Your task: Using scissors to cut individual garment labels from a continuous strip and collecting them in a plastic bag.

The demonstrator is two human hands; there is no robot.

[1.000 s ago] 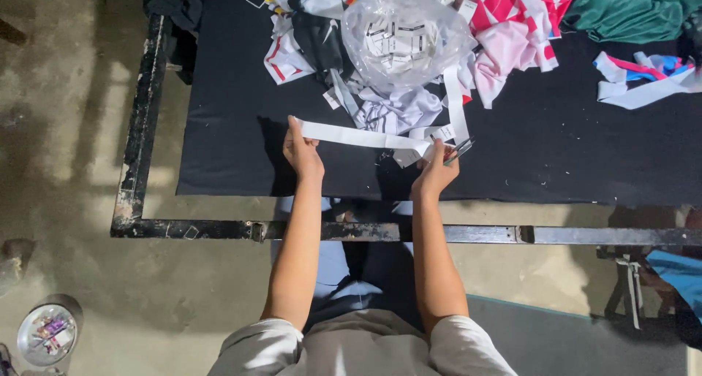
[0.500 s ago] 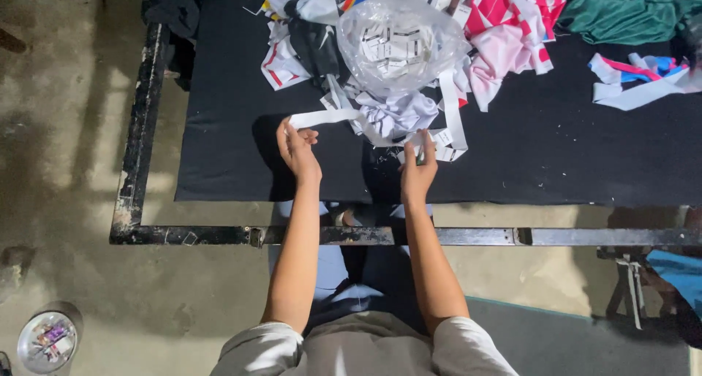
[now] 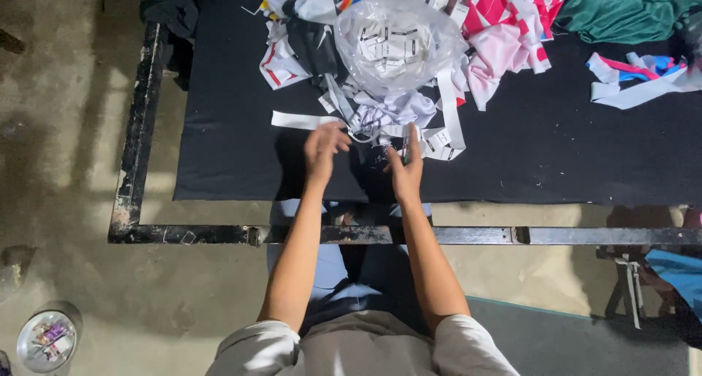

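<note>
A long white fabric strip point(image 3: 300, 120) lies flat on the black table top point(image 3: 548, 157), its right end running into a pile of white strips and scraps point(image 3: 395, 113). My left hand point(image 3: 325, 146) hovers just below that end, fingers loosely spread and slightly blurred, gripping nothing that I can see. About a hand's width to the right, my right hand point(image 3: 406, 168) reaches toward the pile's near edge. A small thin tool point(image 3: 404, 151) sticks up between its fingers. Both forearms stretch out over the table's metal frame.
A clear plastic bag of white labels point(image 3: 395, 43) sits on the pile. Pink and white cloth point(image 3: 512, 25), green cloth point(image 3: 621, 7) and loose coloured strips point(image 3: 636, 80) lie at the back right. A black metal frame point(image 3: 512, 235) edges the table. A round tin point(image 3: 45, 339) stands on the floor.
The white strip that both hands held stretched out has gone away from me and now lies flat by the pile. Both hands have moved forward and closer together; the left has let go.
</note>
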